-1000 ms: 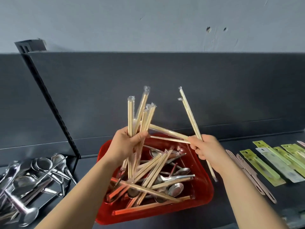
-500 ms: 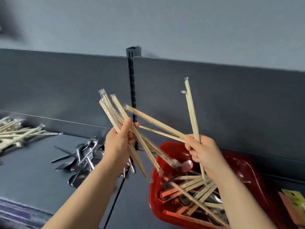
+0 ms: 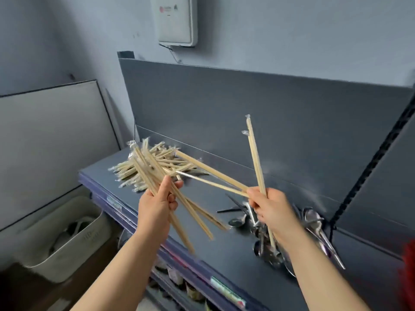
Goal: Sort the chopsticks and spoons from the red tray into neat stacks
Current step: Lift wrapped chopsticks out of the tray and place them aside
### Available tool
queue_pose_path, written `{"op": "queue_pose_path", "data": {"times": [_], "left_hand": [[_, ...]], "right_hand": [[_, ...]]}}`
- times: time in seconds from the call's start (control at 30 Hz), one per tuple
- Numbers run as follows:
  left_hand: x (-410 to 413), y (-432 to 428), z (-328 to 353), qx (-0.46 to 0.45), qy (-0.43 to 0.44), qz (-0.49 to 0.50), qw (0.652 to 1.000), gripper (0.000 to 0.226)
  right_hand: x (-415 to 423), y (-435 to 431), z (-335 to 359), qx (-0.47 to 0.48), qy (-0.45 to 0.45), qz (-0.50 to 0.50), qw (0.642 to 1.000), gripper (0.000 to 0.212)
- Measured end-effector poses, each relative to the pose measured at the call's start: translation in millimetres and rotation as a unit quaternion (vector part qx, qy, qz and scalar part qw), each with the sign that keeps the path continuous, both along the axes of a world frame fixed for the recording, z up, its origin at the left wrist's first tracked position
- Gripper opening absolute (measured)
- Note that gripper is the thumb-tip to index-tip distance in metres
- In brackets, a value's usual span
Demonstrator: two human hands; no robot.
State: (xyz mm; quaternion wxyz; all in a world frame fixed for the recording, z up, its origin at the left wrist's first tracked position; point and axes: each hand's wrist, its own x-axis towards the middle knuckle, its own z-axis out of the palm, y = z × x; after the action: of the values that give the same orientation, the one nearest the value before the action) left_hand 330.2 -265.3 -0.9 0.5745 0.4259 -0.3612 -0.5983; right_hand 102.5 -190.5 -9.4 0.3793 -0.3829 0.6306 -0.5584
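Thin wooden chopsticks: pale tan, clear glossy wrappers. Loose chopstick heap: same tan. Metal spoons: shiny silver w/ dark reflections. Plastic tray: bright red, only a blurred edge shows. Flat metal shelf & back panel: plain dark slate grey; shelf front purplish-blue w/ green-white label strip. Perforated upright: black. Painted wall: pale blue-grey. Wall box: white, sm. red logo. Leaning board: lt grey, black rim. Plastic bin: off-white.

Left grip, right grip: chopsticks (wrapped).
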Motion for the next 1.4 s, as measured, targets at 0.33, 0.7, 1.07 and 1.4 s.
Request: {"op": "queue_pose_path", "data": {"times": [0.33,0.7,1.07,1.4], "left_hand": [[119,-124,-10,0.020,-0.116,0.058,0.991,0.035],[86,-263,-37,0.049,-0.200,0.016,0.978,0.030],[58,-339,-68,0.031,-0.385,-0.027,0.922,0.035],[63,-340,-63,-0.090,-0.482,-0.172,0.854,0.062]], "right_hand": [[118,-129,-14,0.041,0.039,-0.030,0.998,0.024],[126,-273,-46,0.106,0.123,-0.035,0.986,0.031],[110,-345,-81,0.223,0.397,0.025,0.890,0.040],[123,-345,-78,0.251,0.431,-0.042,0.866,0.039]]}}
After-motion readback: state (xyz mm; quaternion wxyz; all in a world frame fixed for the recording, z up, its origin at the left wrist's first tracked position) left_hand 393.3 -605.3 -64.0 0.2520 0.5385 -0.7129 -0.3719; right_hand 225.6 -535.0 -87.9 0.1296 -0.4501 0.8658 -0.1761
